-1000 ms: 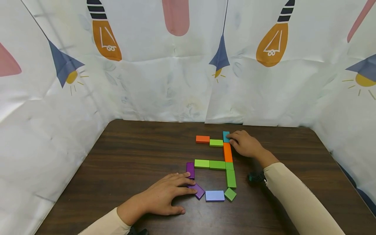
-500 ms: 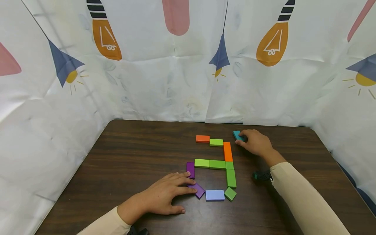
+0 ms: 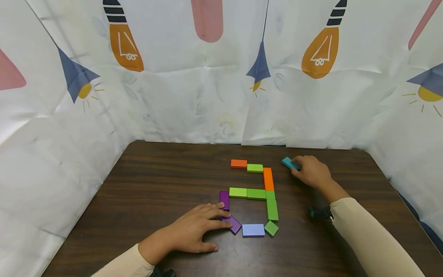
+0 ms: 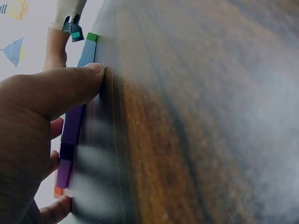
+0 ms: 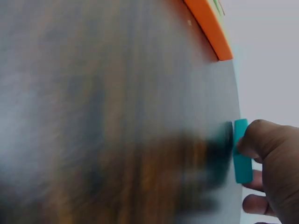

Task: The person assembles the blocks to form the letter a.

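At the back right of the head view, my right hand pinches a teal block between thumb and fingers. In the right wrist view that teal block appears just above the tabletop or on it; I cannot tell which. With fingers spread, my left hand rests flat on the table, its fingertips at a dark purple block and a tilted lighter purple block. The teal block is apart from the long orange block, which touches a small green block at its near end.
Two green blocks run in a row to the dark purple block. A light blue block, a turned green block and an upright green block lie nearer. A red-orange block and a lime block lie behind.
My right hand has drawn the teal block off the far end of the long orange block, rightwards, turning it on the way. The left hand and the other blocks stay put.
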Available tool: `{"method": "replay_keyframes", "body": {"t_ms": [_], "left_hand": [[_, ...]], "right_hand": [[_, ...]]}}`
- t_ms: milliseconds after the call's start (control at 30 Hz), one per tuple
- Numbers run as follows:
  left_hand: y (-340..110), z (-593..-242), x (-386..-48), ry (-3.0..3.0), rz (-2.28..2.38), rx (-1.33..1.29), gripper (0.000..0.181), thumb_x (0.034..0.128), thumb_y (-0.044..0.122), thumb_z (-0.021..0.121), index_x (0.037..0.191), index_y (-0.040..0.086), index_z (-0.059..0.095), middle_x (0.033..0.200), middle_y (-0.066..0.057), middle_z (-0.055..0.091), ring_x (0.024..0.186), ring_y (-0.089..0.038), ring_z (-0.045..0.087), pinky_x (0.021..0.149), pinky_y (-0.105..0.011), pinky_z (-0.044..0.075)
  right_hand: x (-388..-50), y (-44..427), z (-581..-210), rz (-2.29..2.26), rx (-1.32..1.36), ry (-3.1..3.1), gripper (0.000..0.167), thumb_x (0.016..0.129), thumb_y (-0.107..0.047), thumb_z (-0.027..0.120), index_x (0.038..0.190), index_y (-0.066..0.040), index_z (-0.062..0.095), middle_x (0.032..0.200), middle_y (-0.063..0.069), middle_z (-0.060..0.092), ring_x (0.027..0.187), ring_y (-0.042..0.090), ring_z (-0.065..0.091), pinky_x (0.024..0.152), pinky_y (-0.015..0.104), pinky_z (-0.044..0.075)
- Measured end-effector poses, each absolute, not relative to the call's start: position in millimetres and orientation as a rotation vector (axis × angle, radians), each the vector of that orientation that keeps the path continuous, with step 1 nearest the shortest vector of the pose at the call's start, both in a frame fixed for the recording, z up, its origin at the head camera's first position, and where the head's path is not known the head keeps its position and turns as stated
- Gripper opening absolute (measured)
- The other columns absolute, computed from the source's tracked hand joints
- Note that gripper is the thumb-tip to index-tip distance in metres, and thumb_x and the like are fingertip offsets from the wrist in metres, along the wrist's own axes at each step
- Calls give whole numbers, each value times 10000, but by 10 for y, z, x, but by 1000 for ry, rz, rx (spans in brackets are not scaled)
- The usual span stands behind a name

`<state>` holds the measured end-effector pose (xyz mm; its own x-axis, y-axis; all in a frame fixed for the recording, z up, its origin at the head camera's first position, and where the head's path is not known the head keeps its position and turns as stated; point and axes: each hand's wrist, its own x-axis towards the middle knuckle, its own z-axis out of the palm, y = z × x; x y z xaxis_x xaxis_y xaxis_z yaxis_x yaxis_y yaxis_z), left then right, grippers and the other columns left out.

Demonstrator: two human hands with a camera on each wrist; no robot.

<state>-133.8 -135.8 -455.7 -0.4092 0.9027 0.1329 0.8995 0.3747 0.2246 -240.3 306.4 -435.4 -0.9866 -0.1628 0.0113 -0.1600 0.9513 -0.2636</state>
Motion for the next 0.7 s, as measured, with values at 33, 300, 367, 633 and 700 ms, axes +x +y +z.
{"method": "replay_keyframes", "body": {"t_ms": [33,300,367,633,700], "left_hand": [[-1357,-4557,-1337,2593,413,1700,638,884,513,761,1456,293,583,1553,50,464,1504,-259,306,1137,-551,346],[-1349,-4554,-1332,2599,410,1700,642,877,511,766,1454,294,585,1552,54,466,1503,-258,309,1139,-541,349],[-1348,-4552,-1331,2602,412,1703,641,874,510,769,1450,292,589,1549,55,469,1501,-259,313,1137,-541,352],[-1351,-4549,-1331,2601,419,1706,632,879,513,764,1447,294,591,1545,59,473,1498,-253,319,1135,-530,357],[-1351,-4550,-1332,2600,419,1709,633,881,514,761,1449,294,589,1546,59,473,1498,-255,321,1133,-531,359]], "right_hand": [[-2375,3074,-4362,-421,-266,3109,398,964,-290,674,1296,-70,674,1137,169,675,940,303,622,599,424,521],[-2107,3124,-4400,-423,-396,3220,362,953,-294,703,1257,-97,705,1185,161,674,1039,361,604,606,465,536],[-2040,3131,-4399,-433,-423,3235,351,946,-288,719,1246,-106,714,1185,156,676,1043,363,605,575,439,527],[-1789,3149,-4364,-429,-498,3308,350,913,-284,764,1226,-130,730,1160,126,680,1045,351,610,521,383,489],[-1721,3143,-4345,-431,-510,3322,351,899,-277,779,1216,-131,736,1133,118,681,1021,343,618,516,379,487]]}}
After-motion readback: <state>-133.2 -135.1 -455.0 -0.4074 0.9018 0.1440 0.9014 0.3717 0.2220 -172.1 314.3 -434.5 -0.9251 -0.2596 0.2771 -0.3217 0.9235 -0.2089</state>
